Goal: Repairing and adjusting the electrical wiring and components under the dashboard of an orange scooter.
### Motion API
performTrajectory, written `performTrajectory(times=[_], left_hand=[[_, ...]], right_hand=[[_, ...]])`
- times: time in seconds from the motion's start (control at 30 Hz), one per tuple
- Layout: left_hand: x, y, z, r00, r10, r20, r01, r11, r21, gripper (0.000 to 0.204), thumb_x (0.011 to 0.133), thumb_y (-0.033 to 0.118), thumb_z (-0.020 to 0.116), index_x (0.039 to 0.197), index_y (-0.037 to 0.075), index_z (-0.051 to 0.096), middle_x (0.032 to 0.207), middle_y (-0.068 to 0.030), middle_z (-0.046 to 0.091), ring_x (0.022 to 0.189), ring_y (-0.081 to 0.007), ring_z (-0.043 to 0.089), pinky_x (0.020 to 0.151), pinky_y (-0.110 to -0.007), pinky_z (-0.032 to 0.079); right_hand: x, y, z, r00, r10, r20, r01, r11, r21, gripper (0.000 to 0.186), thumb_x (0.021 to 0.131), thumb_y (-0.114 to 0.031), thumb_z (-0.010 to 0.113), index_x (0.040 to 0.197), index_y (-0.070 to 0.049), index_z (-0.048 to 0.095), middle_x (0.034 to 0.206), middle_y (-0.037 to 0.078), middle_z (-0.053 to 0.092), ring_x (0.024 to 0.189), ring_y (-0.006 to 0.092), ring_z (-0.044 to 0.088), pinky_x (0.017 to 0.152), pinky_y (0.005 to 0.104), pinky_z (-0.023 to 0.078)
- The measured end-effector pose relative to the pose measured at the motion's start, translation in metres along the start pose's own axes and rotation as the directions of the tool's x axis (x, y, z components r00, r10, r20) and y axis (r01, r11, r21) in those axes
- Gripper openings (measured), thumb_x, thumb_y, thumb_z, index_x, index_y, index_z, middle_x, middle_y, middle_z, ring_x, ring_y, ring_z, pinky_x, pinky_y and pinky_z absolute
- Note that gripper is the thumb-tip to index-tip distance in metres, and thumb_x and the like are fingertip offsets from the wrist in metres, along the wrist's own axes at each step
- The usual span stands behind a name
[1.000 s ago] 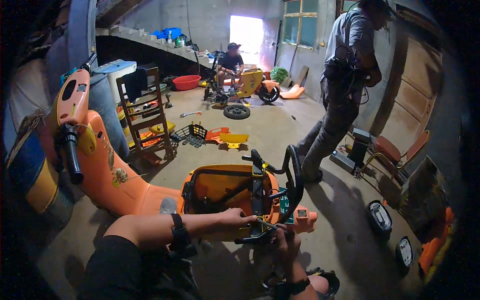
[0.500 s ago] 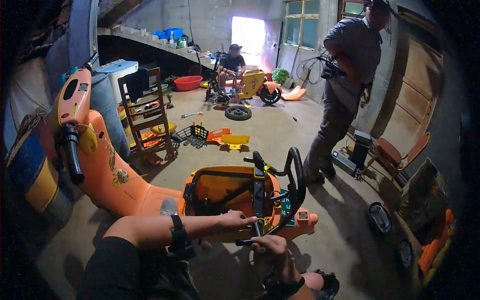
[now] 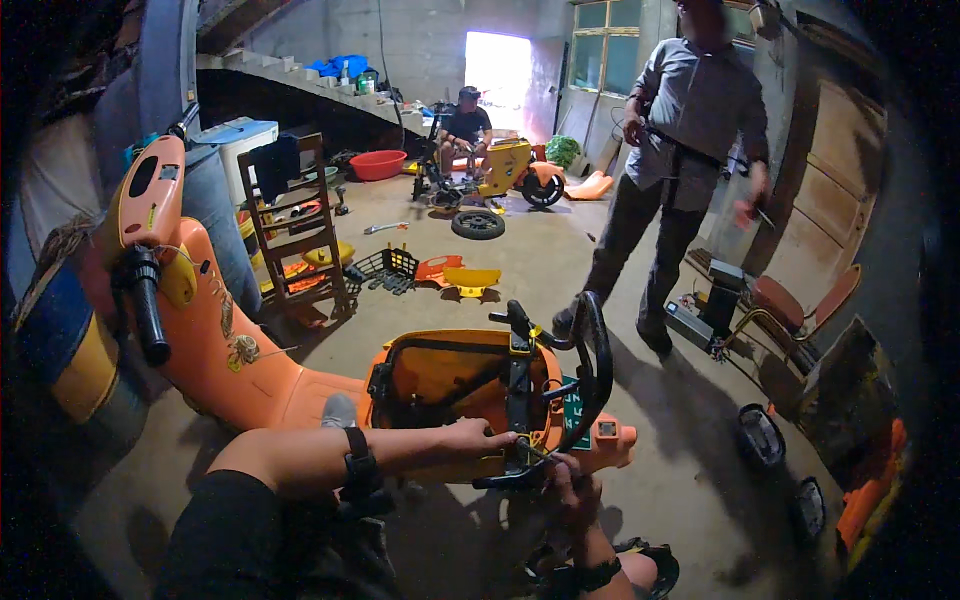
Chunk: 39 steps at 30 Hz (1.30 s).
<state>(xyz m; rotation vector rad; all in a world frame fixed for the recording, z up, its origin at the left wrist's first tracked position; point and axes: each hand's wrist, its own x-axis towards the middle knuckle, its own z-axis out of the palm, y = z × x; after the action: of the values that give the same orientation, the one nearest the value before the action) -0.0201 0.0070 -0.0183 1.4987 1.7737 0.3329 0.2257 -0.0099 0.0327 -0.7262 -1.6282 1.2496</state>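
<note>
An orange electric scooter [image 3: 325,392] stands before me, its seat area uncovered over a yellow-orange compartment [image 3: 455,385]. My left hand [image 3: 474,437] reaches over the near side of the compartment. Its thumb and fingertips are pressed together at the black frame bar [image 3: 519,385]; what they pinch is too small to make out. At the rear, below the curved black grab rail [image 3: 597,370], my right hand [image 3: 568,482] grips a slim metal tool [image 3: 533,449], perhaps a wrench. The tool slants toward my left fingertips. The fastening under its tip is hidden.
A person [image 3: 690,130] walks at the right, something thin in one hand. Another person [image 3: 467,130] sits by a partly stripped yellow scooter [image 3: 507,168]. A loose wheel [image 3: 477,225], a black basket [image 3: 384,270], a wooden chair frame [image 3: 295,225] and a red-seated chair [image 3: 805,305] stand around.
My right hand has shifted slightly right and up, swinging the tool from near upright to a slant. My left hand stays almost in place. The standing person has turned and stepped left.
</note>
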Motion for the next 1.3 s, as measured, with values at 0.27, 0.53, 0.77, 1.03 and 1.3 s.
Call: performTrajectory(times=[0.27, 0.53, 0.77, 1.03, 1.3], left_hand=[[-0.01, 0.018, -0.01, 0.996, -0.005, 0.094, 0.008, 1.0, -0.023, 0.083, 0.086, 0.073, 0.043, 0.094, -0.004, 0.07, 0.092, -0.0218, 0.069, 0.087, -0.0327, 0.066, 0.079, -0.043, 0.049], [-0.024, 0.025, -0.012, 1.0, 0.005, 0.011, -0.005, 0.997, -0.073, 0.087, 0.081, 0.077, 0.047, 0.081, -0.007, 0.067, 0.085, -0.0221, 0.067, 0.077, -0.0312, 0.065, 0.069, -0.043, 0.051], [-0.027, 0.035, -0.017, 0.996, -0.078, 0.05, 0.084, 0.989, -0.122, 0.08, 0.084, 0.071, 0.05, 0.085, -0.007, 0.068, 0.085, -0.0209, 0.068, 0.076, -0.0299, 0.066, 0.067, -0.042, 0.05], [-0.027, 0.028, -0.012, 0.995, -0.072, 0.063, 0.083, 0.977, -0.196, 0.071, 0.088, 0.062, 0.052, 0.089, -0.008, 0.066, 0.08, -0.0176, 0.067, 0.073, -0.0249, 0.065, 0.065, -0.04, 0.049], [-0.009, 0.008, -0.004, 0.996, 0.038, 0.075, -0.028, 0.991, -0.127, 0.084, 0.085, 0.073, 0.044, 0.115, -0.005, 0.059, 0.111, -0.0217, 0.064, 0.105, -0.0307, 0.061, 0.089, -0.041, 0.046]], right_hand=[[0.013, 0.018, 0.009, 0.98, -0.049, -0.194, 0.027, 0.993, -0.114, 0.019, 0.097, -0.014, 0.049, 0.098, 0.001, 0.061, 0.072, 0.004, 0.061, 0.066, 0.0103, 0.059, 0.058, 0.0265, 0.047], [0.007, 0.015, 0.008, 0.892, -0.381, 0.242, 0.426, 0.889, -0.171, 0.011, 0.091, -0.009, 0.059, 0.098, -0.001, 0.064, 0.071, 0.011, 0.063, 0.06, 0.019, 0.063, 0.056, 0.029, 0.05], [-0.01, 0.014, 0.006, 0.944, -0.065, 0.325, 0.127, 0.976, -0.175, 0.011, 0.087, -0.006, 0.064, 0.096, -0.001, 0.067, 0.078, 0.014, 0.067, 0.066, 0.0203, 0.066, 0.06, 0.0306, 0.052], [0.016, 0.053, -0.009, 0.961, 0.1, -0.256, -0.089, 0.995, 0.054, 0.017, 0.093, -0.018, 0.062, 0.1, -0.003, 0.059, 0.071, 0.004, 0.061, 0.059, 0.0132, 0.057, 0.055, 0.0278, 0.048], [0.011, 0.04, 0.004, 0.932, -0.358, -0.05, 0.334, 0.905, -0.263, 0.018, 0.093, -0.02, 0.061, 0.103, -0.005, 0.061, 0.082, 0.007, 0.062, 0.072, 0.0172, 0.061, 0.068, 0.0303, 0.049]])
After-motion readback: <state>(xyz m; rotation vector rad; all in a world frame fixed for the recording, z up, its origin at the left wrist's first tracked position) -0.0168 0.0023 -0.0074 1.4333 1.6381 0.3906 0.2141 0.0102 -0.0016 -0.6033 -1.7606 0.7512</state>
